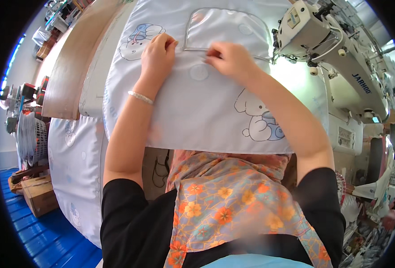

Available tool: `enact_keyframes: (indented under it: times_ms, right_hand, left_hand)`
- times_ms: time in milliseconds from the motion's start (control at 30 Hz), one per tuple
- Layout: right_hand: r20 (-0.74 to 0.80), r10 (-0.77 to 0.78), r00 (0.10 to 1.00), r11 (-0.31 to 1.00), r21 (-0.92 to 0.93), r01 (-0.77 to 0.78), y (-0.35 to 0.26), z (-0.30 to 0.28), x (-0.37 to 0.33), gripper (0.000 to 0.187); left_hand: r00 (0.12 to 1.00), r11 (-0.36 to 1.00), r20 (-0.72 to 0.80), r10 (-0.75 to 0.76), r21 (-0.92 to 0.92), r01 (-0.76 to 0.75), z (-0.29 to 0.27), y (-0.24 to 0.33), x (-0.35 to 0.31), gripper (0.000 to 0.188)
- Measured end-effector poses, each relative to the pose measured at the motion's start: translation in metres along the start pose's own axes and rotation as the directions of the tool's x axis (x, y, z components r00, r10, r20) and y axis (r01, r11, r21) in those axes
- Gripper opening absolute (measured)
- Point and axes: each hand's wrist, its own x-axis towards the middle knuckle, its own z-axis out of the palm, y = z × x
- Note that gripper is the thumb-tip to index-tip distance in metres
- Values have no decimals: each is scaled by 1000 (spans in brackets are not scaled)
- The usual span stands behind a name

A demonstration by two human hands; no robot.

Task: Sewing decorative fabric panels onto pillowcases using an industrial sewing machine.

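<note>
White printed fabric (193,114) fills 12 o'clock, with open room along its near edge, toward 6. The sewing machine (329,44) stands at 2, beside the outlined panel (222,30). Right hand (232,60) at 1, left hand (159,52) at 11: fingers curled; I cannot tell if pinching.

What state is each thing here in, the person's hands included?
Left hand: fingers curled, grip unclear
Right hand: fingers bent, blurred
White printed fabric: spread out
Sewing machine: light on near needle; running or not, unclear
Bracelet: worn, left wrist
Floral apron: worn, creased
</note>
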Motion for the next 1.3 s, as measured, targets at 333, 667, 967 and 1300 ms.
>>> enact_keyframes:
  times_ms: [333,667,967,1300]
  right_hand:
    - [-609,525,595,599,-231,-766,87,-156,-277,26]
    - [-330,462,823,881,67,-468,94,-121,-191,33]
    - [-570,155,807,939,-169,-299,138,-117,-151,17]
    - [-411,201,889,908,-262,-326,156,-114,-152,23]
  left_hand:
    - [727,898,534,432,-186,-398,-32,125,-133,58]
    - [767,768,269,583,126,-628,8,153,-123,39]
    - [848,730,421,322,460,-505,76,94,-15,7]
    - [892,871,392,224,330,-364,124,73,38,38]
